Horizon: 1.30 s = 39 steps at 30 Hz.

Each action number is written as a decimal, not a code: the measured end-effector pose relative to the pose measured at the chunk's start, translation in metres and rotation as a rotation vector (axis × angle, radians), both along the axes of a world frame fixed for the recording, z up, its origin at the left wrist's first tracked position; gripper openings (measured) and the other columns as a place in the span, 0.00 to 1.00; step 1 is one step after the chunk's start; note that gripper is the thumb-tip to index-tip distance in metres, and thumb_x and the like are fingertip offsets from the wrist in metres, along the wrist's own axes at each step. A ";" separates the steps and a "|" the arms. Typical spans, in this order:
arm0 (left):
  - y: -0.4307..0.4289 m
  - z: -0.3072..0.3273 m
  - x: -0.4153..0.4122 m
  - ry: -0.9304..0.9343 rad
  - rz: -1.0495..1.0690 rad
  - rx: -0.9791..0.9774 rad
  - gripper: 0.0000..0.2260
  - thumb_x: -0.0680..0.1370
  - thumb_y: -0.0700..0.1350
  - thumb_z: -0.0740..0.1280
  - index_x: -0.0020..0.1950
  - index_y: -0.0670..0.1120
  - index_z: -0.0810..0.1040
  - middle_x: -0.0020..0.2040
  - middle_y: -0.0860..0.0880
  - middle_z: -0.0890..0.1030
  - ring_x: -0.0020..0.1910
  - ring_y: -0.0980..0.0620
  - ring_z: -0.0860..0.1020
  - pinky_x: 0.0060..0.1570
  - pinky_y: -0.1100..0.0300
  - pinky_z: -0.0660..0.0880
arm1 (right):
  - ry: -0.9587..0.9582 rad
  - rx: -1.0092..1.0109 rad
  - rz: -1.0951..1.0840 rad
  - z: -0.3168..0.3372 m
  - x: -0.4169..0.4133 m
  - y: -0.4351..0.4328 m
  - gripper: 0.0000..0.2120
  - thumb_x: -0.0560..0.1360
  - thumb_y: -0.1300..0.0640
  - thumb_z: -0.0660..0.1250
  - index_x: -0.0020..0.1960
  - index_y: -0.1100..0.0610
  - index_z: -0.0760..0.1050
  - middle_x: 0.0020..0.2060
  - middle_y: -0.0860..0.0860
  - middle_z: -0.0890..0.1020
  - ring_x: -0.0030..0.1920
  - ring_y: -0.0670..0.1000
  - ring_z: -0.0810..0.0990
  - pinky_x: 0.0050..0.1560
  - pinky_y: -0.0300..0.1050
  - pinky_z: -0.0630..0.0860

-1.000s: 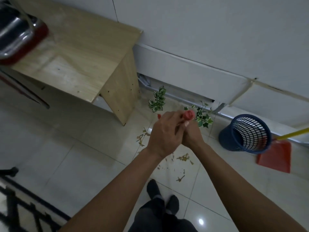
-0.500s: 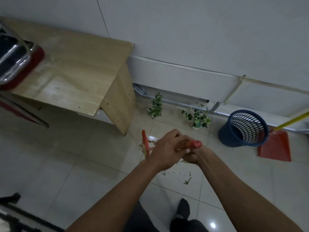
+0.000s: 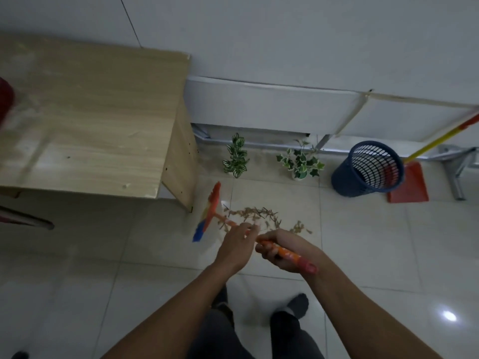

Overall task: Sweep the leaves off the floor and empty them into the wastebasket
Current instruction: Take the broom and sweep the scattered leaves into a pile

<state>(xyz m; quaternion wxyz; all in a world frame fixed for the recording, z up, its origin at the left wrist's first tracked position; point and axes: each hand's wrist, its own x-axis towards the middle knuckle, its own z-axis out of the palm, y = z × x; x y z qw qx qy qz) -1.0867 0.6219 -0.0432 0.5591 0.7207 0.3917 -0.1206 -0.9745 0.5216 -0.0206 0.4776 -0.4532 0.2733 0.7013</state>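
Note:
Dry brown leaves (image 3: 255, 215) lie scattered on the pale tiled floor just beyond my hands. I hold an orange-handled broom (image 3: 210, 212) whose red and blue head rests on the floor left of the leaves. My right hand (image 3: 281, 251) is shut around the handle near its red end. My left hand (image 3: 237, 246) sits further down the handle, fingers loosely on it. A dark blue mesh wastebasket (image 3: 368, 169) stands to the right near the wall. Behind it leans a red dustpan (image 3: 409, 185) with a yellow handle.
A wooden desk (image 3: 93, 125) fills the left side, its side panel close to the broom head. Two small potted plants (image 3: 236, 156) (image 3: 300, 161) stand by the white wall base. My feet (image 3: 298, 304) are on the tiles below my hands.
The view has swung down and back. The broom head has come into sight and moved left of the leaves. My hands have lowered and spread apart along the handle.

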 end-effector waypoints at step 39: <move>-0.070 -0.047 -0.012 0.127 -0.327 -0.119 0.27 0.79 0.66 0.52 0.68 0.52 0.75 0.67 0.50 0.78 0.65 0.48 0.75 0.58 0.55 0.69 | -0.170 -0.180 -0.213 -0.030 -0.049 -0.083 0.09 0.78 0.67 0.57 0.56 0.65 0.71 0.28 0.53 0.68 0.21 0.43 0.63 0.15 0.33 0.59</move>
